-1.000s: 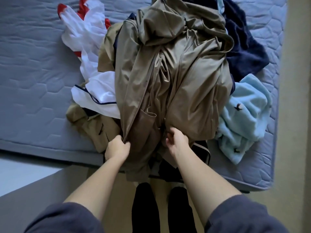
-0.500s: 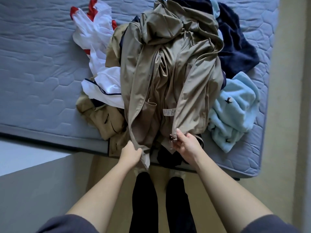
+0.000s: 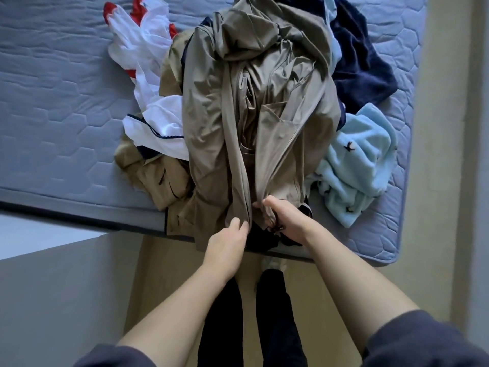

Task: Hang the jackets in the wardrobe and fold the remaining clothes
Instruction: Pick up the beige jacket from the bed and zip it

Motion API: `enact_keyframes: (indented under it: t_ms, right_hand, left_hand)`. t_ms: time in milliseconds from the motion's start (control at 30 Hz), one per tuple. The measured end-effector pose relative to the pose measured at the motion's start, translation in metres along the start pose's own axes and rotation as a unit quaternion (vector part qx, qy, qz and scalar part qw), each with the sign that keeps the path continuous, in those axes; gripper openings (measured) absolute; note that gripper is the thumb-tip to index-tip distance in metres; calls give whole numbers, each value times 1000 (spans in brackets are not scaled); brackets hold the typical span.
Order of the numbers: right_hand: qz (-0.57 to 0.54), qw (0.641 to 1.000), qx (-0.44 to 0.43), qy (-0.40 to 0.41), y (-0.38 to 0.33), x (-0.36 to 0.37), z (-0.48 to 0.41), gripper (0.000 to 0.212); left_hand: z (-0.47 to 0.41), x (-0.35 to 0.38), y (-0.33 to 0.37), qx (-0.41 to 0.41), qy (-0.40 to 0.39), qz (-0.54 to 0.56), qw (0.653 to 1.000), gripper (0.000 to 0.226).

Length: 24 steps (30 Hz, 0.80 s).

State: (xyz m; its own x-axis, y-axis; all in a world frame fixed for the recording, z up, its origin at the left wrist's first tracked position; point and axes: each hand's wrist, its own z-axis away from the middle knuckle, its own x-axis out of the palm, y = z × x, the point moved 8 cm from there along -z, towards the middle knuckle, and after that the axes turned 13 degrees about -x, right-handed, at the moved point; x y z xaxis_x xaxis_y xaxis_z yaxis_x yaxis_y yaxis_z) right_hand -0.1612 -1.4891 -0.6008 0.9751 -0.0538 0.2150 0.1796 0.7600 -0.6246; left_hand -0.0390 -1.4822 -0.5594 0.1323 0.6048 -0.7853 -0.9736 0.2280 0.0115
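Left grip (image 3: pixel 228 238), right grip (image 3: pixel 287 221) pinch jacket (image 3: pixel 211 115) on mattress (image 3: pixel 66 102).

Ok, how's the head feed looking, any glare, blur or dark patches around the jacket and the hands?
Head view: soft, even light, no glare, only a mild sheen on the khaki jacket; left hand and right hand read reasonably sharp. Head view, bottom corners: the grey sleeves are smeared. Head view, under the hands: the dark clothing at the mattress edge is too dim to read.
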Motion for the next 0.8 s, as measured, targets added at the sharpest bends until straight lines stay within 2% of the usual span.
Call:
enact_keyframes:
  t_ms: [67,133,200,300,400,533,600,633,667,733,800]
  right_hand:
    - [33,999,-7,-34,-7,7,0,23]
    - [113,993,3,-20,-8,3,-1,33]
    - [228,974,0,-2,-10,-1,-2,44]
    - [302,953,-15,1,-10,2,-8,33]
    - [226,974,11,16,-8,5,-10,25]
    - [128,990,34,38,-8,5,-4,20]
    - [80,995,27,48,-11,5,0,15]
    - [55,997,25,50,-12,5,2,13]
    - [32,998,25,48,-14,4,3,12]
    - [-3,999,26,32,-17,4,6,17]
    - [-21,999,25,18,-20,4,9,13]
  left_hand:
    - [4,-3,8,15,0,-8,1000,41]
    - [7,-1,12,25,-8,-11,1000,35]
    - [9,1,15,31,-14,-10,999,37]
    - [14,8,17,45,-33,-4,998,41]
    - [20,17,11,10,-51,53,997,17]
    - [25,45,-22,-100,-110,190,971,21]
    - [28,62,-28,-134,-184,254,940,23]
    - [31,71,-29,-180,-242,335,893,26]
    - [35,77,-28,-243,-298,440,812,29]
    - [41,81,-17,-329,-368,635,594,34]
    - [30,70,-10,-305,-365,762,439,46]
